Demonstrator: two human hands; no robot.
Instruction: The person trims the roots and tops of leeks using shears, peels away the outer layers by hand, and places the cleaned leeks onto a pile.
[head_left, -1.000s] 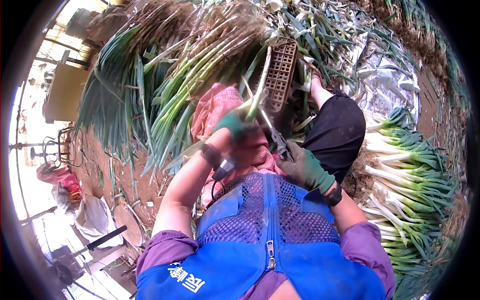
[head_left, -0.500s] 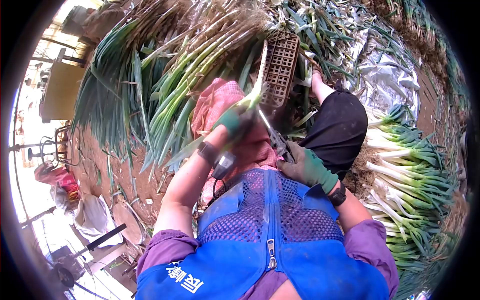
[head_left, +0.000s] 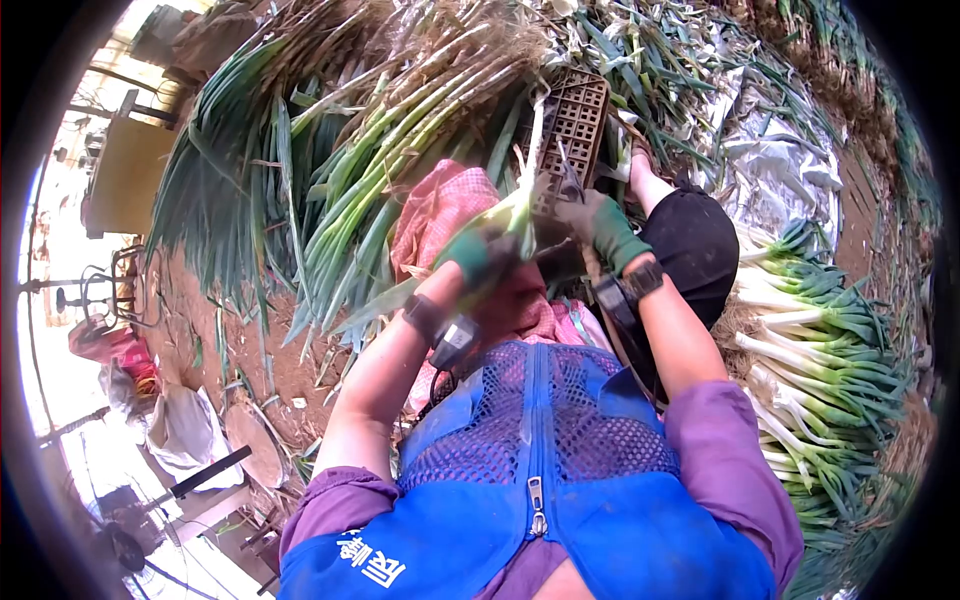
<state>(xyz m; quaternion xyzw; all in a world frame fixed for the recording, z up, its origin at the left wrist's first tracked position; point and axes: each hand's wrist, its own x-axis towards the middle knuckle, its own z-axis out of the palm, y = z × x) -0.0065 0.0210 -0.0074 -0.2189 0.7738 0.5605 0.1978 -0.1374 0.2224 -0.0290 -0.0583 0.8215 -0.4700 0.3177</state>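
While the gloved left hand (head_left: 478, 256) is clamped around the green onion stalk (head_left: 520, 205) above the pink cloth (head_left: 440, 205) on the lap, the gloved right hand (head_left: 600, 225) grips the shears (head_left: 568, 178). The blades stand just beside the stalk, in front of the brown crate (head_left: 585, 105).

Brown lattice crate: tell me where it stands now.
Head view, upper centre: the crate stands on edge just beyond the right hand, with the heap of green onions to its left.
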